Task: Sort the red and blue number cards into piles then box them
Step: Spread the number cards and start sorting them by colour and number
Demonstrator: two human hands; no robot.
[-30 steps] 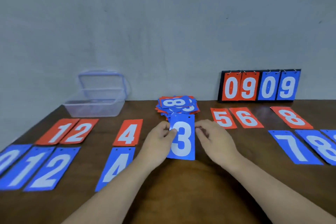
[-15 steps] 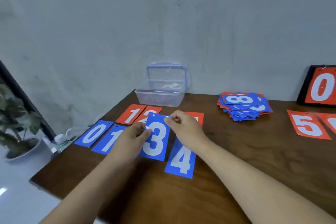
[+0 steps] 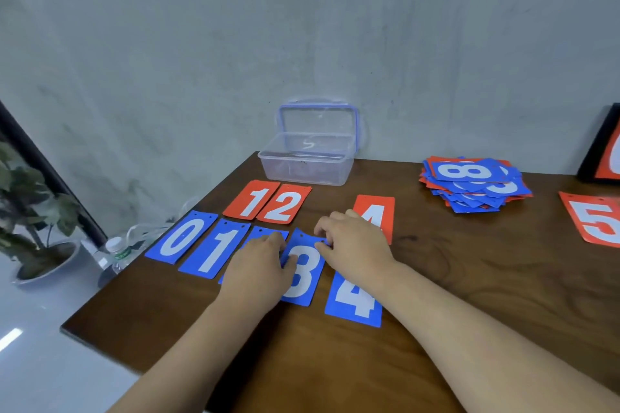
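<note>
Your left hand (image 3: 258, 266) and right hand (image 3: 356, 245) both pinch the blue 3 card (image 3: 303, 278); lay it flat at 9 o'clock of the blue 4 card (image 3: 354, 303)

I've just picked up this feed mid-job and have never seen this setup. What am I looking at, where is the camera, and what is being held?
There is no machine here, only a person's two bare hands. One wide-angle camera worn on the head looks forward and down at them. The left hand and right hand both pinch the blue 3 card low over the wooden table, beside the blue 4 card. The blue 0 card and blue 1 card lie further left. The red 1 card, red 2 card and red 4 card form a row behind. A mixed pile and an open clear box sit at the back.
</note>
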